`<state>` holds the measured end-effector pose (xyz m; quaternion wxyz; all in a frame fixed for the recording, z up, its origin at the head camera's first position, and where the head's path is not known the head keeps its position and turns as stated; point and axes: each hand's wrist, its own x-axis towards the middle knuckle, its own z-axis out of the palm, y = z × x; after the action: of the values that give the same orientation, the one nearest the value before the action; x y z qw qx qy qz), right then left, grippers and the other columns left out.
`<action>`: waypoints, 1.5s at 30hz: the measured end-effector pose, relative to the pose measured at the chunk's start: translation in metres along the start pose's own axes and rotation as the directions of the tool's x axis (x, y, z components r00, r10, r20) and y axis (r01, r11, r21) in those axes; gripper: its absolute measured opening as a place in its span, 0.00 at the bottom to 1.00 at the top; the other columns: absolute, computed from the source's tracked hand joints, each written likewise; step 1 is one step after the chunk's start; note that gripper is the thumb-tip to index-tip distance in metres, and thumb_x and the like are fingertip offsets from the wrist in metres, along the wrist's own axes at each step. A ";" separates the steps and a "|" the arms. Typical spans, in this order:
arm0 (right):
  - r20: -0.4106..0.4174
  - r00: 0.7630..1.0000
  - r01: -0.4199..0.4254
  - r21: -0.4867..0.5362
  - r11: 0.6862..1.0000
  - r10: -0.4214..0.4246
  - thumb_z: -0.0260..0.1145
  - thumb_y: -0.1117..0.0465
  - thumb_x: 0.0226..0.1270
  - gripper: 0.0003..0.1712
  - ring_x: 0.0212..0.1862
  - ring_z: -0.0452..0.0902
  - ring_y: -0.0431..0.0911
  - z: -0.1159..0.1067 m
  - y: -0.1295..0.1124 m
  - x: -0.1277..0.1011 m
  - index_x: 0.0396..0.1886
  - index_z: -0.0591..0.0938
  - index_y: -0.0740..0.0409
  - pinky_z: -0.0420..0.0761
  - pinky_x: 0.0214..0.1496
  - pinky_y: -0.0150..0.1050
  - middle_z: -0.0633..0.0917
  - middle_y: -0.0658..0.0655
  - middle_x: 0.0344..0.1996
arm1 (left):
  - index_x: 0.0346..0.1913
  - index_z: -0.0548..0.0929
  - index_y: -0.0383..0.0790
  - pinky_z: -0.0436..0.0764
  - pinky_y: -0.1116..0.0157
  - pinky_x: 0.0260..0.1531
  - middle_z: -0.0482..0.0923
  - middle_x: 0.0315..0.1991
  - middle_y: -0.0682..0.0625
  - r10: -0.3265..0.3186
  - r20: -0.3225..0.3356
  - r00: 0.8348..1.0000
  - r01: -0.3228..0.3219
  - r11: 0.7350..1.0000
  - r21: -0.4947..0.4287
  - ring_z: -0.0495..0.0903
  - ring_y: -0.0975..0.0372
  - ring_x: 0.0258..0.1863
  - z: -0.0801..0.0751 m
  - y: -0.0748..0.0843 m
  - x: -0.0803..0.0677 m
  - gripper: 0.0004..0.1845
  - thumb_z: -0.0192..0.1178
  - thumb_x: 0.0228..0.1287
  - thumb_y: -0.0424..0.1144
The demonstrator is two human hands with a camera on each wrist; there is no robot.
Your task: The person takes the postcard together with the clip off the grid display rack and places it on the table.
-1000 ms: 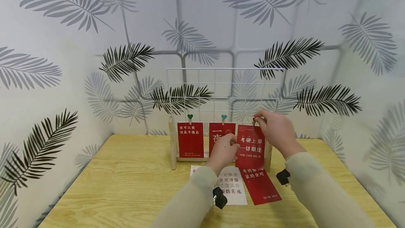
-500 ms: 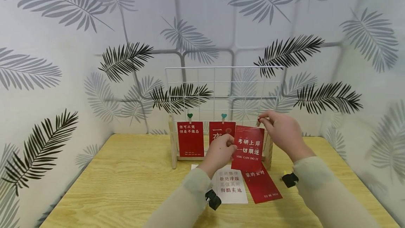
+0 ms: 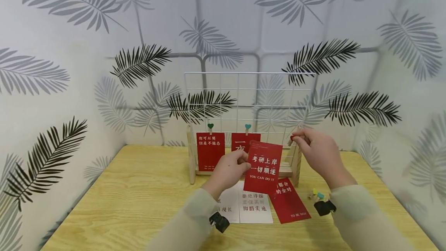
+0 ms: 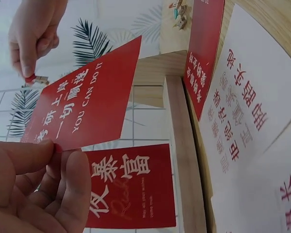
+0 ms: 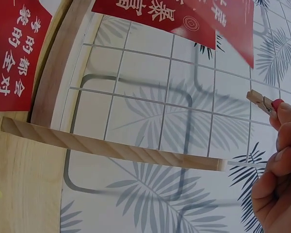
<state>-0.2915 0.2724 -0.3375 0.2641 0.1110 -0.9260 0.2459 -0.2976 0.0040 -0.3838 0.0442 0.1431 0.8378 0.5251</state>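
My left hand (image 3: 226, 171) pinches a red card (image 3: 263, 167) with white lettering by its left edge. The card is tilted in front of the white wire grid rack (image 3: 251, 73). Between thumb and finger, my right hand (image 3: 318, 156) holds a small wooden clothespin (image 5: 262, 102) with a red top, apart from the card, near the rack's right side. Two other red cards hang on the rack: the left one (image 3: 210, 158) from a dark green heart clip (image 3: 210, 126), the middle one (image 4: 136, 194) from a teal heart clip (image 3: 248, 126). My left hand and the held card partly cover the middle one in the head view.
Two white printed cards (image 3: 256, 210) lie side by side on the wooden table (image 3: 139, 196). To their right is another red card (image 3: 290, 206), partly under the held one. Small clips (image 3: 315, 194) lie near my right wrist. Wooden feet (image 3: 192, 165) support the rack.
The held card has moved down and left, away from the rack and the clothespin. My right hand has shifted right with the clothespin; my left hand has moved left with the card.
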 end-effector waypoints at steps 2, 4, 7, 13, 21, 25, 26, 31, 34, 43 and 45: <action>0.009 1.000 -0.014 0.007 1.000 0.014 0.64 0.56 0.76 0.09 0.23 0.67 0.46 0.000 0.001 -0.004 0.47 0.87 0.53 0.68 0.26 0.42 0.83 0.53 0.28 | 0.43 0.81 0.47 0.85 0.61 0.37 0.81 0.36 0.53 -0.008 0.007 1.000 0.008 1.000 0.001 0.82 0.58 0.34 -0.005 0.000 -0.005 0.02 0.63 0.72 0.37; 0.010 1.000 -0.022 0.006 1.000 0.022 0.64 0.55 0.76 0.09 0.22 0.65 0.46 0.000 0.003 -0.008 0.47 0.87 0.53 0.67 0.25 0.42 0.80 0.51 0.24 | 0.43 0.81 0.46 0.85 0.61 0.37 0.81 0.36 0.52 -0.015 0.013 1.000 0.015 1.000 0.007 0.82 0.58 0.33 -0.011 0.001 -0.009 0.03 0.63 0.71 0.37; 0.001 1.000 -0.025 0.000 1.000 0.025 0.65 0.56 0.75 0.08 0.22 0.65 0.45 0.001 0.006 -0.013 0.46 0.86 0.52 0.66 0.24 0.41 0.76 0.50 0.21 | 0.45 0.81 0.46 0.85 0.62 0.34 0.81 0.36 0.51 -0.016 0.016 1.000 0.016 1.000 0.014 0.82 0.58 0.31 -0.019 0.001 -0.015 0.04 0.64 0.71 0.38; 0.030 0.998 -0.052 0.010 0.999 0.052 0.64 0.53 0.76 0.11 0.20 0.63 0.45 0.004 0.013 -0.023 0.48 0.85 0.53 0.65 0.22 0.40 0.73 0.50 0.19 | 0.45 0.82 0.46 0.86 0.62 0.32 0.80 0.36 0.49 -0.016 0.019 1.000 0.016 1.000 0.010 0.84 0.57 0.32 -0.034 -0.006 -0.021 0.05 0.65 0.70 0.37; 0.071 0.991 -0.118 0.056 0.991 0.114 0.60 0.49 0.79 0.16 0.18 0.62 0.47 0.006 0.024 -0.040 0.50 0.84 0.54 0.65 0.23 0.41 0.71 0.51 0.18 | 0.45 0.80 0.42 0.86 0.61 0.29 0.80 0.34 0.47 0.029 0.027 0.999 -0.029 1.000 0.007 0.83 0.56 0.32 -0.055 -0.019 -0.028 0.05 0.63 0.69 0.33; 0.076 0.990 -0.125 0.045 0.991 0.122 0.59 0.49 0.79 0.16 0.18 0.62 0.46 0.006 0.031 -0.046 0.51 0.84 0.54 0.64 0.21 0.41 0.70 0.51 0.17 | 0.45 0.80 0.40 0.86 0.60 0.31 0.80 0.34 0.46 0.035 0.041 0.999 -0.034 0.999 -0.016 0.83 0.56 0.31 -0.066 -0.026 -0.033 0.05 0.63 0.70 0.32; 0.080 0.989 -0.127 0.041 0.991 0.123 0.58 0.49 0.79 0.16 0.18 0.62 0.46 0.006 0.032 -0.047 0.51 0.84 0.54 0.64 0.21 0.40 0.70 0.51 0.17 | 0.46 0.79 0.40 0.86 0.60 0.31 0.80 0.34 0.45 0.033 0.042 0.999 -0.032 0.999 -0.019 0.83 0.56 0.31 -0.069 -0.027 -0.035 0.05 0.63 0.70 0.32; 0.108 0.983 -0.156 0.038 0.987 0.151 0.59 0.51 0.79 0.14 0.17 0.63 0.47 0.006 0.039 -0.051 0.50 0.85 0.53 0.65 0.20 0.40 0.71 0.51 0.18 | 0.45 0.78 0.39 0.85 0.60 0.31 0.78 0.32 0.45 0.010 0.034 0.999 -0.010 1.000 -0.003 0.81 0.56 0.29 -0.081 -0.038 -0.043 0.04 0.61 0.72 0.32; 0.119 0.979 -0.170 0.043 0.985 0.164 0.58 0.51 0.79 0.15 0.18 0.64 0.47 0.006 0.043 -0.054 0.50 0.85 0.54 0.65 0.21 0.41 0.72 0.51 0.18 | 0.44 0.77 0.38 0.85 0.60 0.30 0.77 0.30 0.44 -0.001 0.013 1.000 0.001 1.000 -0.002 0.80 0.56 0.27 -0.089 -0.044 -0.049 0.02 0.59 0.73 0.31; 0.157 0.967 -0.211 0.065 0.975 0.198 0.56 0.48 0.80 0.17 0.20 0.67 0.47 0.003 0.055 -0.063 0.52 0.84 0.53 0.67 0.21 0.41 0.77 0.52 0.23 | 0.43 0.77 0.34 0.85 0.59 0.28 0.76 0.28 0.43 -0.033 -0.011 0.999 0.033 0.999 -0.007 0.80 0.56 0.25 -0.113 -0.063 -0.059 0.02 0.58 0.73 0.30; 0.166 0.964 -0.221 0.066 0.973 0.207 0.56 0.48 0.80 0.17 0.21 0.68 0.47 0.002 0.059 -0.064 0.52 0.83 0.53 0.68 0.22 0.41 0.78 0.52 0.23 | 0.43 0.76 0.33 0.85 0.59 0.28 0.76 0.28 0.43 -0.051 -0.006 0.999 0.051 0.999 0.000 0.80 0.56 0.25 -0.118 -0.067 -0.061 0.03 0.58 0.73 0.30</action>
<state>-0.2584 0.3263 -0.3977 0.1567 0.0405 -0.9394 0.3021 -0.2791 -0.1436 -0.3959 0.0552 0.1201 0.8413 0.5241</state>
